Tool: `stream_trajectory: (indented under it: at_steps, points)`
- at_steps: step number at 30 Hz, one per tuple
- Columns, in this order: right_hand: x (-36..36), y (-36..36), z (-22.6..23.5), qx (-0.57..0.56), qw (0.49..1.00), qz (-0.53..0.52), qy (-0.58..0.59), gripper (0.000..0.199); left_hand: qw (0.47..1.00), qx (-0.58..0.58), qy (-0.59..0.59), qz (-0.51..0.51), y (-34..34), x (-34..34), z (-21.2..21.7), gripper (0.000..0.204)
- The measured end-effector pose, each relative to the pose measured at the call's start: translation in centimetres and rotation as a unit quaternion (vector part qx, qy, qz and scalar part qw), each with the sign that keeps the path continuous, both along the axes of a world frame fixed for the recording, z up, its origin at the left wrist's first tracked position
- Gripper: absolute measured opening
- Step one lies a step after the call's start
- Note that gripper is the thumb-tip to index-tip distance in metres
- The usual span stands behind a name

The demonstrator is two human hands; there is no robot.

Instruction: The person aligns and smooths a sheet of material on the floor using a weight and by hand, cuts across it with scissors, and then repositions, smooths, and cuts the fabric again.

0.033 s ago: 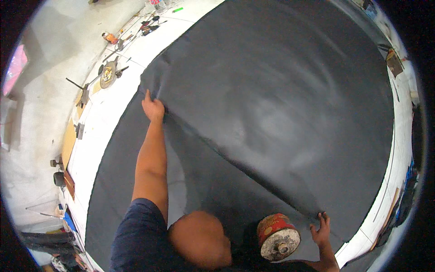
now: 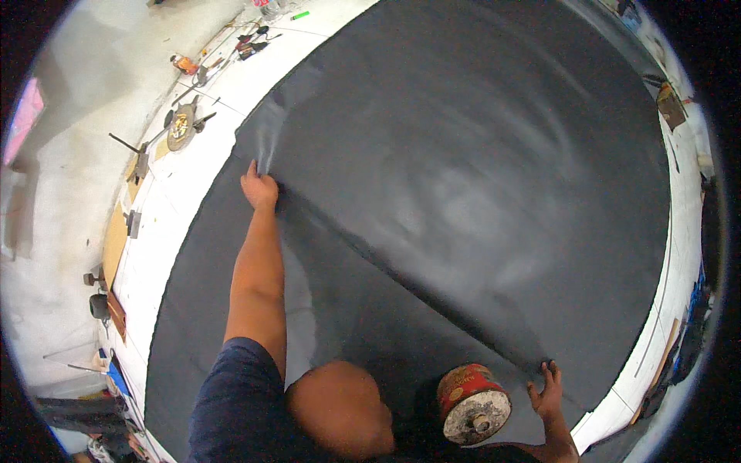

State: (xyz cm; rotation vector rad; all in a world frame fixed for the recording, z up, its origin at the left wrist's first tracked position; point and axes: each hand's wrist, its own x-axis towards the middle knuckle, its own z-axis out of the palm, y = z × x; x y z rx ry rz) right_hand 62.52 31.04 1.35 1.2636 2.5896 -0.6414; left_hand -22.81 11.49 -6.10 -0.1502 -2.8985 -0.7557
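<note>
A large sheet of black, leather-like material (image 2: 463,177) spreads across the white floor. A raised fold (image 2: 401,282) crosses it on a slant from upper left to lower right. At the fold's upper left end, my left hand (image 2: 260,189) is closed on the sheet, with one finger pointing forward. Small creases fan out from that finger. Near the fold's lower right end, my right hand (image 2: 546,392) rests on the sheet with fingers spread. Beside it, close to my body, is a red tin (image 2: 467,380) with a crusted whitish top and a small round neck.
Along the left wall lie a shallow dish (image 2: 183,127), an orange bottle (image 2: 184,64), dark tools (image 2: 248,48) and metal weights (image 2: 99,305). A green lighter (image 2: 300,15) is on the far floor. At the right is a brown container (image 2: 670,106).
My left hand has shifted slightly toward me, and the sheet creases more beyond its finger. My right hand and the tin look unmoved.
</note>
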Motion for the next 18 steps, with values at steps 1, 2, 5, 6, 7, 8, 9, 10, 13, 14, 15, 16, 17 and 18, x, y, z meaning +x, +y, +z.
stream_trajectory:
  at_steps: [1,2,5,6,7,8,9,10,13,14,15,16,17,18]
  points:
    - [-0.2,0.0,0.1,-0.003,1.0,0.002,-0.006,0.066,1.0,-0.003,-0.006,0.002,-0.7,-0.8,-0.6,0.053]
    - [-0.3,0.4,0.0,-0.018,1.0,0.009,-0.008,0.066,1.0,-0.024,-0.003,0.0,-1.1,-1.6,-0.8,0.052]
    - [0.4,0.9,0.1,-0.027,0.999,0.007,-0.023,0.067,0.999,-0.049,-0.019,0.003,0.6,-1.8,-1.3,0.052]
    - [1.1,1.0,0.5,-0.018,0.999,-0.003,-0.035,0.066,0.998,-0.04,0.041,0.003,2.6,-0.7,-1.5,0.053]
    - [1.0,0.9,0.4,-0.02,0.999,-0.002,-0.034,0.066,0.993,-0.038,0.113,0.009,2.8,-0.6,-0.8,0.055]
    - [0.9,0.9,0.3,-0.027,0.999,-0.009,-0.025,0.066,0.993,-0.041,0.113,0.01,2.7,-1.3,-1.0,0.055]
    - [0.8,0.9,0.3,-0.032,0.999,-0.017,-0.016,0.066,0.993,-0.087,0.071,-0.044,2.9,-2.1,-0.7,0.06]
    - [0.3,0.8,0.3,-0.037,0.999,-0.015,-0.013,0.066,0.985,-0.136,0.032,-0.097,2.4,-3.3,-0.4,0.066]
    - [-0.9,0.6,0.2,-0.05,0.998,-0.019,-0.013,0.066,0.981,-0.16,-0.048,-0.099,0.9,-4.8,-0.2,0.075]
    - [-0.9,0.6,0.0,-0.057,0.998,-0.026,-0.009,0.065,0.981,-0.162,-0.049,-0.099,0.8,-4.9,-0.2,0.075]
    - [-0.9,0.4,-0.2,-0.064,0.997,-0.033,-0.003,0.064,0.981,-0.16,-0.059,-0.094,0.5,-5.1,0.0,0.074]
    - [-0.6,0.3,-0.4,-0.064,0.997,-0.036,-0.004,0.064,0.981,-0.155,-0.072,-0.092,0.8,-4.9,0.2,0.073]
    - [0.0,0.2,-0.4,-0.046,0.999,-0.029,-0.002,0.064,0.981,-0.15,-0.073,-0.099,1.8,-4.1,0.4,0.073]
    - [0.5,-0.2,-0.4,-0.028,0.999,-0.024,0.0,0.063,0.976,-0.175,-0.092,-0.091,2.7,-3.3,0.8,0.071]
